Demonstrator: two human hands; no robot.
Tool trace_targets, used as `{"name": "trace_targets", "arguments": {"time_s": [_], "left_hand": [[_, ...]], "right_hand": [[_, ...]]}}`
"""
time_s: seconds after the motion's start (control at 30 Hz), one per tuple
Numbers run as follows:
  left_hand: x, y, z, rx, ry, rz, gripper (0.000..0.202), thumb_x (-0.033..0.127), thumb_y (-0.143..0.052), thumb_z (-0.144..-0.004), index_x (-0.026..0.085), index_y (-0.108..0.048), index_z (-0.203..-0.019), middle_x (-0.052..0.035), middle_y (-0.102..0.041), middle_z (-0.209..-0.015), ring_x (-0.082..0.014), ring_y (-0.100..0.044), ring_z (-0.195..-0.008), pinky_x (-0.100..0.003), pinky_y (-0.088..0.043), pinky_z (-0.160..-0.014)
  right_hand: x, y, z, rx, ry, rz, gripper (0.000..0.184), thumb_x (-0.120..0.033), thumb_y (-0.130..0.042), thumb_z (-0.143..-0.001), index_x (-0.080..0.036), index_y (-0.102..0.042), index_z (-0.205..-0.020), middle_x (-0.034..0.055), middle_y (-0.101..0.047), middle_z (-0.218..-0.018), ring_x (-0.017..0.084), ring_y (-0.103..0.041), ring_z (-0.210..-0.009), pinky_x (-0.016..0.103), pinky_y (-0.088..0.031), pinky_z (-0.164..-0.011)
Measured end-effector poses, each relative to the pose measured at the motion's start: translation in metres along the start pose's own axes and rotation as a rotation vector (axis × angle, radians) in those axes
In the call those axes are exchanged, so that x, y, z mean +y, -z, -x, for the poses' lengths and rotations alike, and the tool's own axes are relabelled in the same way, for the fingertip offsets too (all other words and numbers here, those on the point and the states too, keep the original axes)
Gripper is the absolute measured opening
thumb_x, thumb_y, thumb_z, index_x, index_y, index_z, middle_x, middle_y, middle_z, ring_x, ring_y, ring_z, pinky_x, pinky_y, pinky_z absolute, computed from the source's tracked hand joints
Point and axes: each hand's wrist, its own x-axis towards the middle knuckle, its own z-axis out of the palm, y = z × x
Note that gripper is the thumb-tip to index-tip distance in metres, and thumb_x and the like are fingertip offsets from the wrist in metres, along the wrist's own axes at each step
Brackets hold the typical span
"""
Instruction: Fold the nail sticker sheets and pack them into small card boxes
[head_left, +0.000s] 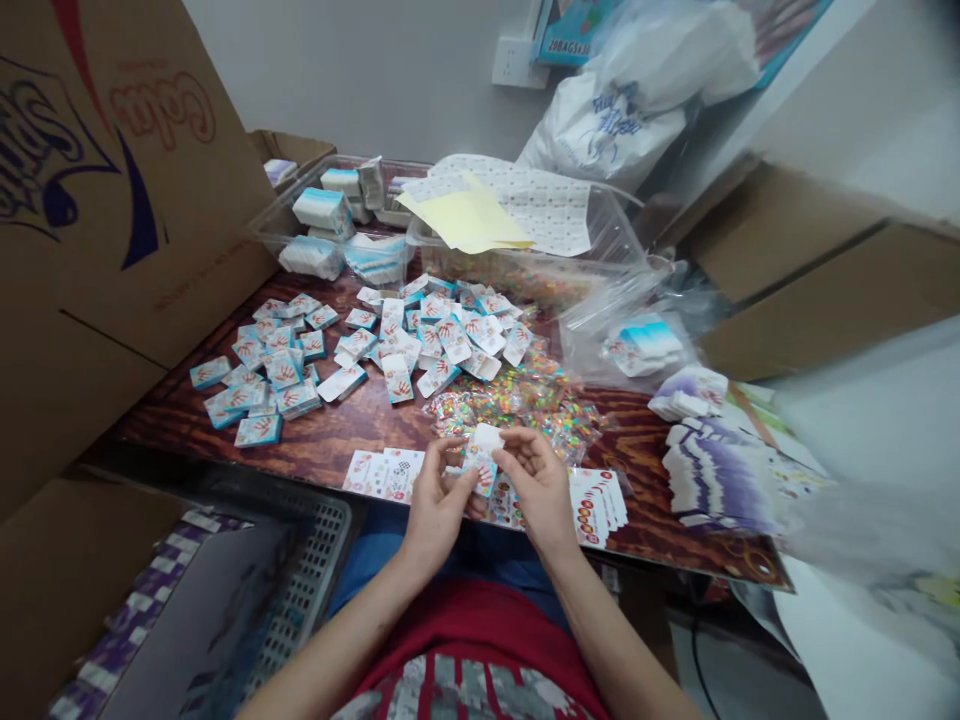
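Between my two hands, just above the table's front edge, is a small white and light-blue box (480,472) with a red hand print and a raised white flap. My left hand (441,495) grips its lower left side. The fingers of my right hand (536,482) are closed at the flap and right edge. Beneath and beside them lie printed sheets (382,473) on the left and a fanned stack of printed cards (598,507) on the right. Right behind the hands is a heap of clear packets with colourful beads (517,395).
Small boxes form a left pile (277,365) and a middle pile (442,335), several with flaps up. Clear tubs (259,228) stand behind. Purple-white flat cartons (716,475) lie at right. A large cardboard box (112,250) walls the left; a grey crate (319,560) sits below.
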Motion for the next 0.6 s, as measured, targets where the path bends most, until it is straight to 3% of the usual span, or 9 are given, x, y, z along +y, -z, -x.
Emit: {"name": "trace_targets", "arguments": {"time_s": [0.1,0.2,0.33,0.43,0.5,0.6], "left_hand": [[0.006,0.003,0.001,-0.071,-0.073,-0.127,0.050,0.038,-0.062,-0.086,0.025,-0.048,-0.132,-0.0019,-0.056,-0.101,-0.0071,-0.058,-0.057,-0.022,-0.055,-0.054],[0.011,0.011,0.000,-0.142,-0.109,-0.196,0.041,0.034,-0.064,-0.085,0.021,-0.059,-0.123,-0.0001,-0.056,-0.088,-0.0083,-0.055,-0.060,-0.023,-0.054,-0.058],[0.014,0.018,0.000,-0.244,-0.032,-0.211,0.036,0.032,-0.066,-0.083,0.021,-0.061,-0.117,0.0024,-0.056,-0.081,-0.0092,-0.058,-0.056,-0.022,-0.052,-0.054],[0.015,0.019,0.003,-0.248,-0.025,-0.246,0.033,0.032,-0.064,-0.084,0.022,-0.060,-0.115,-0.0010,-0.060,-0.097,-0.0087,-0.060,-0.057,-0.023,-0.053,-0.054],[0.014,0.019,0.004,-0.220,-0.063,-0.274,0.033,0.031,-0.063,-0.085,0.022,-0.057,-0.116,-0.0024,-0.060,-0.103,-0.0082,-0.059,-0.059,-0.022,-0.052,-0.055],[0.012,0.019,0.004,-0.172,-0.116,-0.284,0.041,0.028,-0.063,-0.085,0.024,-0.047,-0.122,-0.0024,-0.057,-0.108,-0.0076,-0.057,-0.060,-0.021,-0.049,-0.054]], "right_hand": [[0.005,0.000,0.003,0.061,-0.005,-0.041,0.025,-0.034,-0.076,-0.069,-0.023,-0.059,-0.085,0.0004,-0.063,-0.078,0.018,-0.060,-0.076,0.029,-0.048,-0.069],[0.004,0.008,0.002,-0.056,-0.011,0.029,0.017,-0.037,-0.071,-0.074,-0.022,-0.065,-0.078,0.0010,-0.062,-0.073,0.017,-0.056,-0.070,0.028,-0.045,-0.063],[0.001,0.016,0.005,-0.210,-0.013,0.145,0.021,-0.038,-0.067,-0.079,-0.021,-0.065,-0.067,-0.0008,-0.057,-0.064,0.016,-0.051,-0.061,0.027,-0.041,-0.057],[-0.001,0.016,0.009,-0.208,0.001,0.118,0.015,-0.036,-0.066,-0.081,-0.023,-0.069,-0.088,0.0005,-0.065,-0.076,0.018,-0.058,-0.071,0.028,-0.046,-0.064],[-0.004,0.015,0.010,-0.221,0.005,0.096,0.025,-0.035,-0.065,-0.083,-0.025,-0.068,-0.105,0.0021,-0.069,-0.088,0.020,-0.062,-0.081,0.030,-0.048,-0.072],[-0.008,0.016,0.010,-0.304,0.026,0.161,0.018,-0.036,-0.062,-0.086,-0.024,-0.073,-0.094,0.0036,-0.070,-0.091,0.022,-0.063,-0.086,0.032,-0.049,-0.077]]}}
